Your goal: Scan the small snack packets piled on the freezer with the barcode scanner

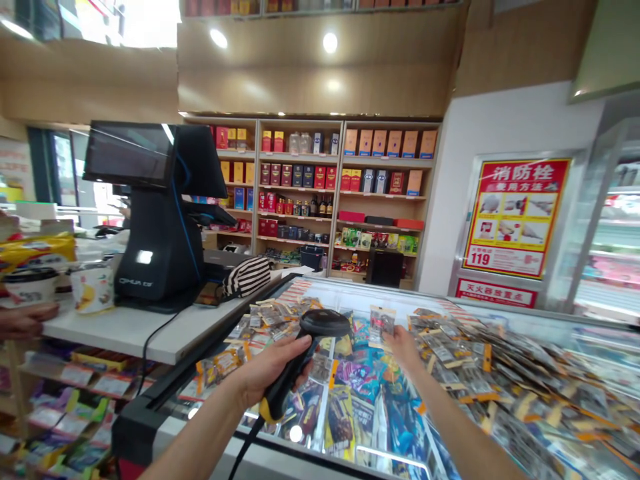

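Observation:
My left hand [260, 363] is wrapped around the handle of a black and yellow barcode scanner [324, 324], its cord hanging down toward me. Between the thumb and fingers of my right hand [403, 347] is a small clear snack packet [381, 325], held up just right of the scanner head. Both hands are above the glass top [350, 291] of a chest freezer. A large heap of similar packets [475, 367] lies to the right of my right hand. Beyond my left hand, a smaller group of packets [273, 319] is spread on the glass. Colourful bags show through the glass.
On the left, a white counter [125, 331] bears a checkout terminal [160, 253], a striped pouch [247, 276] and paper cups [93, 290]. Another person's hand [25, 321] is at the left edge. Shelves of boxes [300, 175] stand behind the freezer.

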A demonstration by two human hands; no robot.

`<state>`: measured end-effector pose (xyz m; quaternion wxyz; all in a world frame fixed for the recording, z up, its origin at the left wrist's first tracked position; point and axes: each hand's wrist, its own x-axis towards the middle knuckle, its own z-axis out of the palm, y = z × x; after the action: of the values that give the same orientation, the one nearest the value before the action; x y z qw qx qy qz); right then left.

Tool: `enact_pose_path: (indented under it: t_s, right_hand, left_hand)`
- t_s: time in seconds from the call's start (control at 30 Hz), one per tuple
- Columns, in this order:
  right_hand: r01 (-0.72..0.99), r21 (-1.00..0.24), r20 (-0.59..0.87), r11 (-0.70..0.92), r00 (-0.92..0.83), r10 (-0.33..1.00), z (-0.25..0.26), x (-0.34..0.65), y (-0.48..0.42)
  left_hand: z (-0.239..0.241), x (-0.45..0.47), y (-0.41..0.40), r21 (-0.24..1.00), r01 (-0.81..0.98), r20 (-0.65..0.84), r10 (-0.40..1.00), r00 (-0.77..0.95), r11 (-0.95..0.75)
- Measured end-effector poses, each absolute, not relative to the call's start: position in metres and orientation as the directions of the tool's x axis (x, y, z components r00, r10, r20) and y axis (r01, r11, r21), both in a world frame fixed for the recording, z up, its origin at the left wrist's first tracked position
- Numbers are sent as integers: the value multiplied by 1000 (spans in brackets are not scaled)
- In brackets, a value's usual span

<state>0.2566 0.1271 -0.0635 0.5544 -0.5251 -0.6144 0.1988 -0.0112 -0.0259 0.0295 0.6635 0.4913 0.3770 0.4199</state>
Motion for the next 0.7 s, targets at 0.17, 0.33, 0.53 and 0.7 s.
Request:
enact_pose_path:
  t_s: [0.17, 0.33, 0.53, 0.7]
  right_hand:
    - [402, -841, 453, 362, 158, 878, -67, 260, 129]
    - [461, -825, 443, 328, 167, 881, -72, 268, 135]
    - [511, -796, 469, 325, 180, 864, -72, 269, 137]
    - [530, -799, 448, 285, 208, 869, -69, 270, 135]
  left_hand:
    - [36, -4, -26, 969, -194, -71, 923, 379, 154]
    - [35, -4, -20, 968, -211, -55, 932, 359, 138]
    - [29, -5, -17, 970, -218, -29, 935, 354, 113]
    - [31, 0, -15, 970, -204, -60, 939, 338, 135]
